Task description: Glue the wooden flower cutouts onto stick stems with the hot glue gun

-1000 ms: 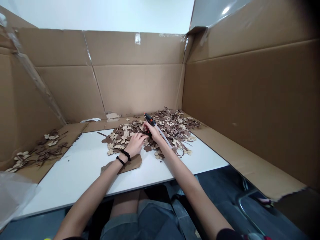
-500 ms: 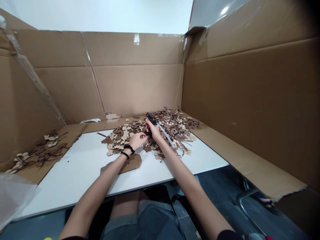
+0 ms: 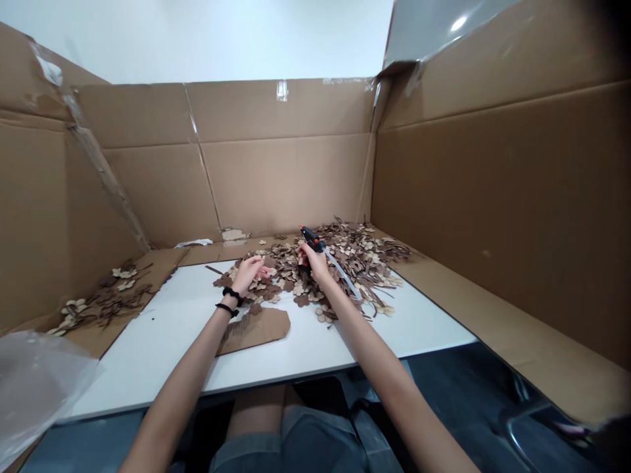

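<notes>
My right hand [image 3: 315, 260] is wrapped round the handle of a black hot glue gun [image 3: 312, 238] with orange-red parts. A long, pale glue stick [image 3: 344, 273] sticks out of its back, slanting down over my forearm. My left hand [image 3: 250, 273], with dark bands at the wrist, is over the left part of a pile of flower-shaped pieces [image 3: 345, 253] in brown and cream. Its fingers are curled together; whatever they hold is too small to make out. Just below it, a flat piece of brown cardboard [image 3: 263, 330] lies on the white board, with a brown flower piece [image 3: 255, 308] at its upper edge.
The white board [image 3: 148, 355] lies on the table, with cardboard walls [image 3: 290, 177] at the back and both sides. More flower pieces and thin strips [image 3: 111, 299] are scattered at the left. A clear plastic bag [image 3: 44, 384] lies at the near left edge.
My left hand has moved left, away from the glue gun, over the pile's left side. My right hand still holds the glue gun. The view has shifted slightly.
</notes>
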A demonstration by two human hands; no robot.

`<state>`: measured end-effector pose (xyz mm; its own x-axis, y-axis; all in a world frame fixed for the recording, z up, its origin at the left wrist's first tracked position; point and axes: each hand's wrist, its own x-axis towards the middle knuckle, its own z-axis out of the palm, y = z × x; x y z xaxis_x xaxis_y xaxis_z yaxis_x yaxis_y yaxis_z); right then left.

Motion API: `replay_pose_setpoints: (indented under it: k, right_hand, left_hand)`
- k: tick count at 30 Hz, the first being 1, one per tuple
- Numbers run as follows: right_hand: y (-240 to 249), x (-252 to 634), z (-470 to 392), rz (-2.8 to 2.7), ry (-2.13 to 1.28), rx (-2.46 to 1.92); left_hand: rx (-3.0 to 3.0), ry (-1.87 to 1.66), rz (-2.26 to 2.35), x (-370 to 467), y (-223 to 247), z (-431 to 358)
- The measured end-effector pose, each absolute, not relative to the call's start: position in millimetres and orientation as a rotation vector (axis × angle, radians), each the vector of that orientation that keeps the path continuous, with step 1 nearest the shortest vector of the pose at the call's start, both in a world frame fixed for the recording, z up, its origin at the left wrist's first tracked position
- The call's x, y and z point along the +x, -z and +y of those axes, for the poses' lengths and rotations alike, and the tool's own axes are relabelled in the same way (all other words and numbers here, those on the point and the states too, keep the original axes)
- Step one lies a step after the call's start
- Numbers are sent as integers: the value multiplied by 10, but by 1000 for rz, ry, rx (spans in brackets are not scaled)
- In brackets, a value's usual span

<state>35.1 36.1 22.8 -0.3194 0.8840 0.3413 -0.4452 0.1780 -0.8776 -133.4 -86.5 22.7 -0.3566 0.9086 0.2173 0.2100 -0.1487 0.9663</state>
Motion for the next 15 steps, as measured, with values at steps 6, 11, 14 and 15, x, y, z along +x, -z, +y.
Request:
replay_pose_setpoints:
  k: [6,11,14,15]
  right_hand:
    - [-248,398,248,-1492,-1616,-454]
    - [-250,414,149,-1774,-1646,-443]
    - [-219,386,139,-1776,-1588,-508]
    - [-210,377,143,-1770,-1569,-525]
  left_hand:
    - [1344,-1725,1734,-1490,-74,-983]
    - [1461,-1764,1665,-1449,-34,-950]
    - [1460,-1755,1638,-1436,-33,-951]
    - [1466,-1743,1632,-1433,-32,-953]
